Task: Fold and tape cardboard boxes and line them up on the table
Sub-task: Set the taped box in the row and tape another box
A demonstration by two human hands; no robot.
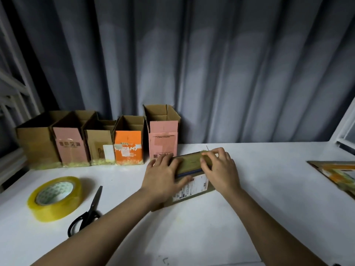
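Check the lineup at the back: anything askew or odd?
One thing: the tall pink-fronted cardboard box at the right end stands apart from the orange-fronted cardboard box, while the other four sit packed together. It also rises above them. Nothing looks spilled or damaged otherwise.

makeshift packing spot indoors, white table (249, 189), grey curtain (211, 73) behind, tape roll (54, 197), scissors (88, 212)

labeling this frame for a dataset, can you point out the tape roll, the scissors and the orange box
tape roll (43, 208), head view, on its yellow outer band
scissors (95, 201), head view, on the blades near the pivot
orange box (128, 146), head view, on its orange front face
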